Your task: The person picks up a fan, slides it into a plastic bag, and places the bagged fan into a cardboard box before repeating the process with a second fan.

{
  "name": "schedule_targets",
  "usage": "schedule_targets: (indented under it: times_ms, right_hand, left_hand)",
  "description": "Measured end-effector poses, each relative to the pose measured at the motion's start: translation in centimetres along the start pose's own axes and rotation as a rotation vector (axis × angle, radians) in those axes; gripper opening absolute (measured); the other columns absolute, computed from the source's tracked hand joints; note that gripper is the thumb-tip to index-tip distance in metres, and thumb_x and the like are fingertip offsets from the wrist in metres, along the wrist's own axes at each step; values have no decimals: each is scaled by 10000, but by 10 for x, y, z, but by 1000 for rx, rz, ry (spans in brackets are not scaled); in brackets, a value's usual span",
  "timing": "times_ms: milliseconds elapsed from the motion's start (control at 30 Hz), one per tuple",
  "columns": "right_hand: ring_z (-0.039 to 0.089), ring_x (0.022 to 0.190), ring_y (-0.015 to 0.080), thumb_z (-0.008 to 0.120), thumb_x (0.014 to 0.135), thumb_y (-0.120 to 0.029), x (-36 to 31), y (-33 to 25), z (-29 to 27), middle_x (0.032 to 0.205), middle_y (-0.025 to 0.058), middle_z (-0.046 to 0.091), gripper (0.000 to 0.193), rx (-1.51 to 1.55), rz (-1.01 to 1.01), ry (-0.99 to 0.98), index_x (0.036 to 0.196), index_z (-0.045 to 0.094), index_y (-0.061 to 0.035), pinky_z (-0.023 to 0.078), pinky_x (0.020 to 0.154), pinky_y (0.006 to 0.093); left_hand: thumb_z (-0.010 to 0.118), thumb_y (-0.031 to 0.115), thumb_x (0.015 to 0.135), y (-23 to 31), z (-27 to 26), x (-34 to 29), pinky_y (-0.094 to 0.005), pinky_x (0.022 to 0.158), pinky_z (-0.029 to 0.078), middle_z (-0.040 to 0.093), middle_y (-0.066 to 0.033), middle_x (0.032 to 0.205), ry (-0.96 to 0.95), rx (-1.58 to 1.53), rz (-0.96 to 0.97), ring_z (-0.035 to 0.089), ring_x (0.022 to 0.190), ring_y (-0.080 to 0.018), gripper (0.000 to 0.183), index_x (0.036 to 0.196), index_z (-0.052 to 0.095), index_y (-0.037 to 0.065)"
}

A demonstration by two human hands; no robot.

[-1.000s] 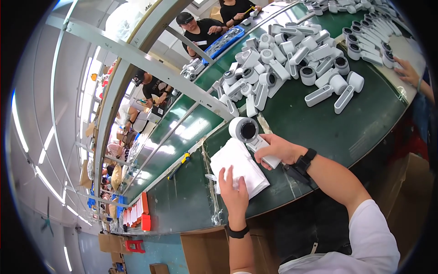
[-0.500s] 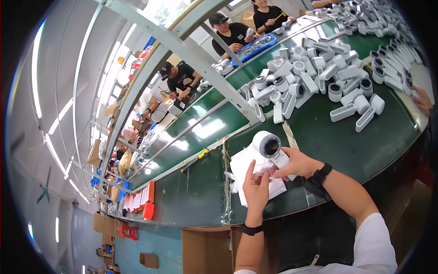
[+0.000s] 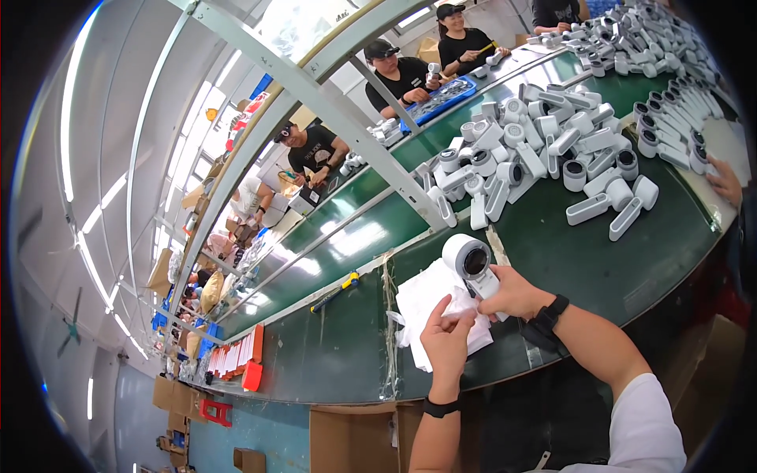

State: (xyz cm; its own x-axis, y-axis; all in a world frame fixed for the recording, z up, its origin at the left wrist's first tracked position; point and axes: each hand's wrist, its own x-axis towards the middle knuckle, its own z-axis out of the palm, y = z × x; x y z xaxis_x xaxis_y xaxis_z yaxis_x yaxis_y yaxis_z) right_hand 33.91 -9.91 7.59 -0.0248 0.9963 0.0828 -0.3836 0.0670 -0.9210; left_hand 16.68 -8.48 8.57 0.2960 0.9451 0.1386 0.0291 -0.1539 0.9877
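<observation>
My right hand (image 3: 516, 293) is closed round the handle of a white handheld device (image 3: 467, 258) with a round head and a dark circular face, tilted head-up toward the far side. Close by on its left, my left hand (image 3: 448, 339) pinches thin white film (image 3: 460, 304), which looks like a bag, just below the device's head. Under both hands lies a stack of white sheets or bags (image 3: 418, 296) on the green tabletop. Where the film meets the handle is partly hidden by my fingers.
A large heap of similar white devices (image 3: 524, 146) covers the far right, with neat rows (image 3: 670, 118) beyond it. Another person's hand (image 3: 724, 181) is at the right edge. A yellow-and-black tool (image 3: 335, 292) and orange-and-white boxes (image 3: 236, 356) lie left. A metal frame (image 3: 347, 110) crosses the bench; co-workers sit opposite.
The view has shifted slightly. My left thumb and fingers have drawn together on the film, and more of it shows between my hands. The device stays in my right hand.
</observation>
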Motion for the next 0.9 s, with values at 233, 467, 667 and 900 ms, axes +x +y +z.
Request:
schedule_targets:
  times_ms: [233,467,667,900]
  right_hand:
    - [594,557,176,665,653,59,-2,-3,-1,766,76,590,352,42,-16,58,972,523,15,485,483,306]
    - [583,537,173,672,670,41,-4,-4,-3,740,76,584,368,114,-21,56,994,501,15,455,462,304]
    - [570,560,132,741,699,-11,-2,-14,2,825,55,616,381,55,-56,-80,1024,543,-15,460,511,270]
    - [576,564,126,728,682,-22,0,-1,-6,777,57,602,413,-24,-22,27,1044,532,9,466,497,282]
  left_hand:
    - [615,-27,883,0,-10,-3,-369,799,559,641,-75,913,121,-537,14,651,846,-176,360,1229,513,-20]
    - [549,12,921,-16,-30,4,-331,727,523,580,-18,842,145,-661,-42,564,721,-119,279,1198,524,26]
    - [599,-15,893,13,-12,7,-218,618,483,571,-21,823,169,-249,56,549,695,-72,352,1231,513,-59]
    - [581,56,911,17,-1,13,-170,488,301,557,29,751,142,13,23,441,568,-1,202,1096,648,8]
